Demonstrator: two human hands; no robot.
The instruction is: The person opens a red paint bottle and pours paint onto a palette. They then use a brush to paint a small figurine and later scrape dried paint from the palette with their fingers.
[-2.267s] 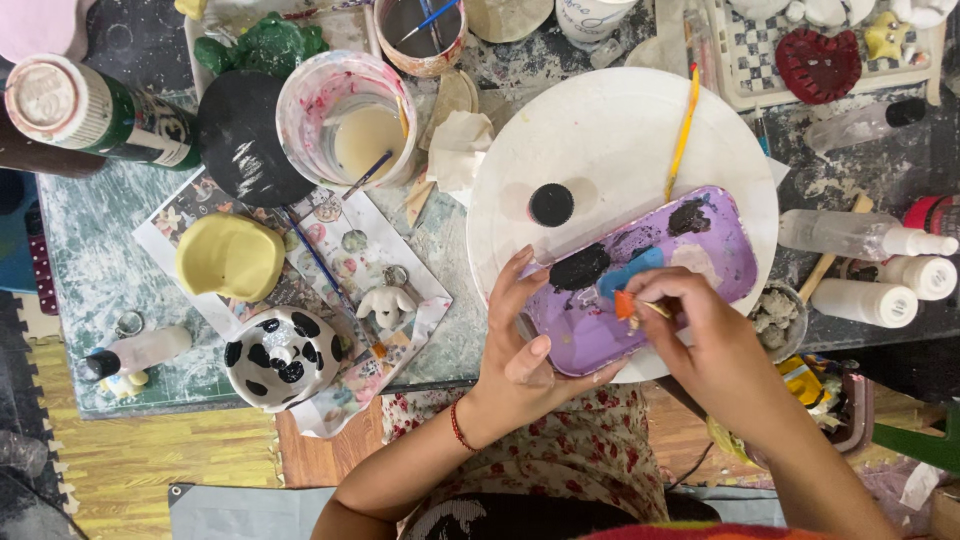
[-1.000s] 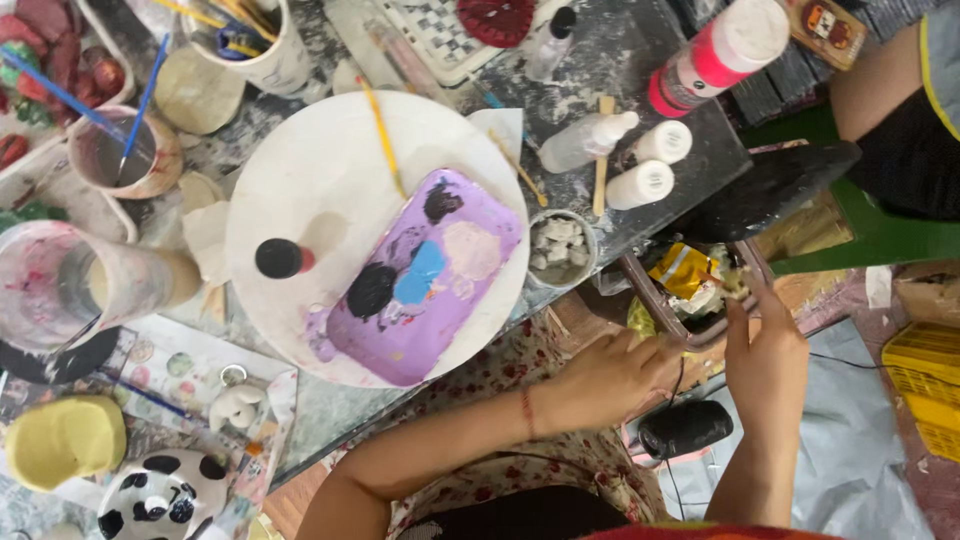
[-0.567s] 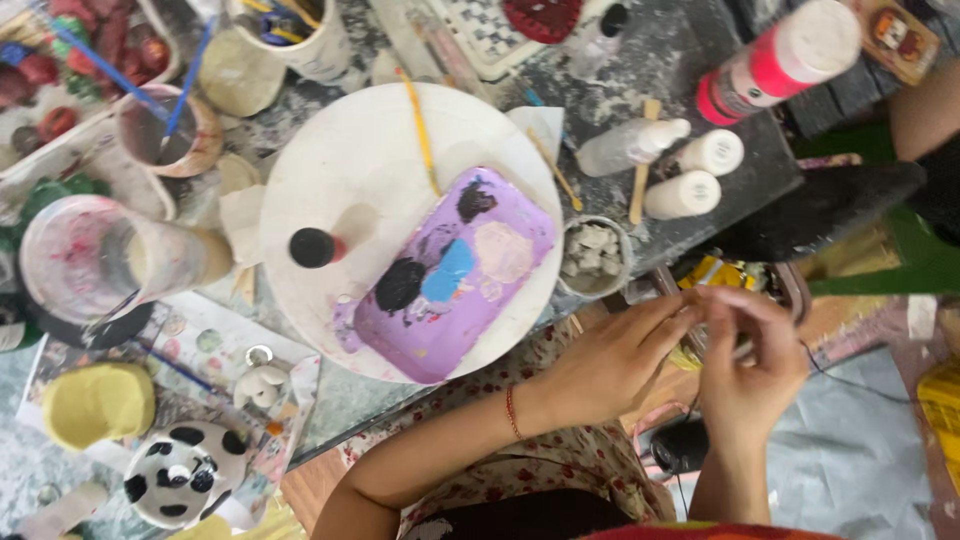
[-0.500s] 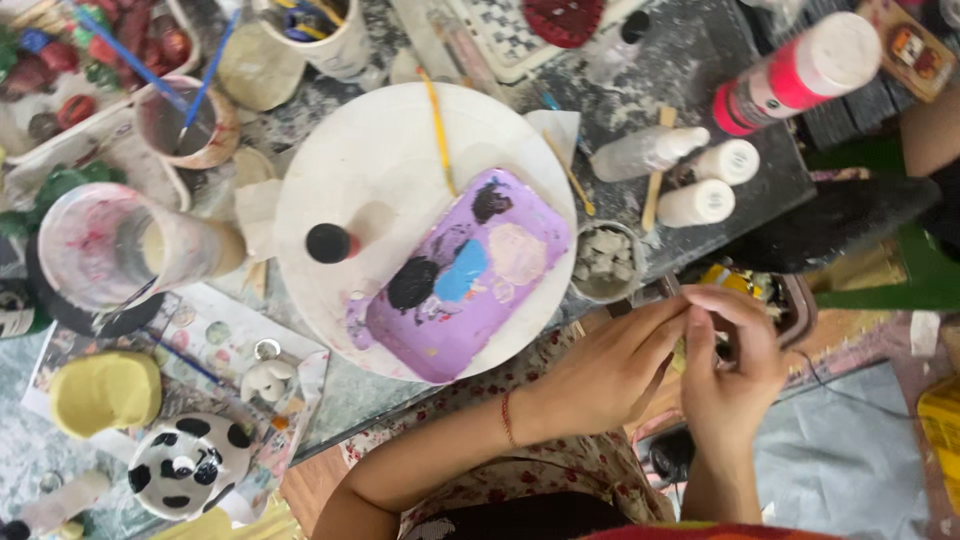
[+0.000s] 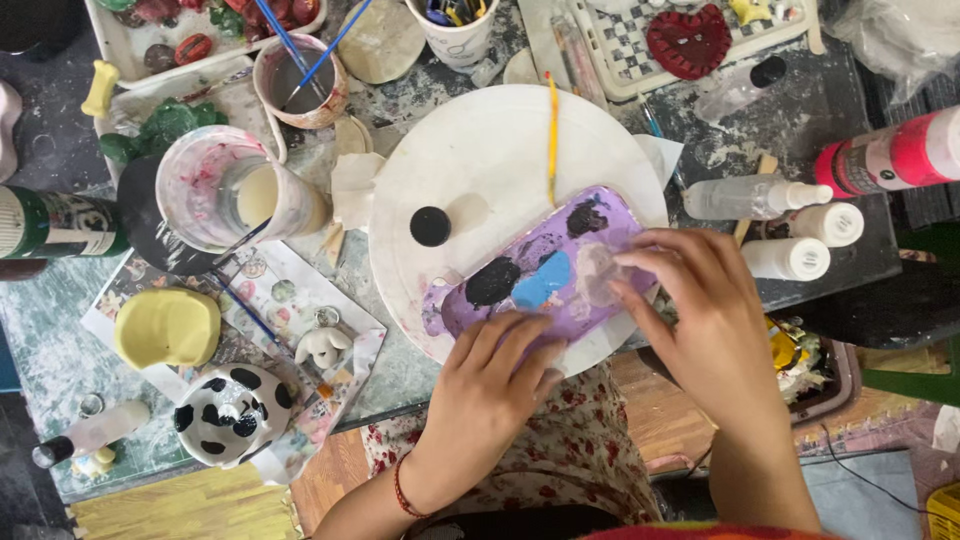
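The left hand (image 5: 490,385) lies flat with spread fingers on the near edge of a purple palette tray (image 5: 545,270), steadying it. The right hand (image 5: 695,310) curls over the tray's right end, fingertips pressed to a pale paint patch; whether it pinches anything cannot be told. The tray rests on a round white plate (image 5: 480,170) on the desk (image 5: 50,340), just beyond both hands. A yellow brush (image 5: 551,135) lies on the plate past the tray. White squeeze bottles (image 5: 790,225) stand right of the right hand; a cow-spotted cup (image 5: 230,415) sits well left of the left hand.

paint-smeared table (image 5: 60,340) — white plate (image 5: 480,150), cups (image 5: 230,190)
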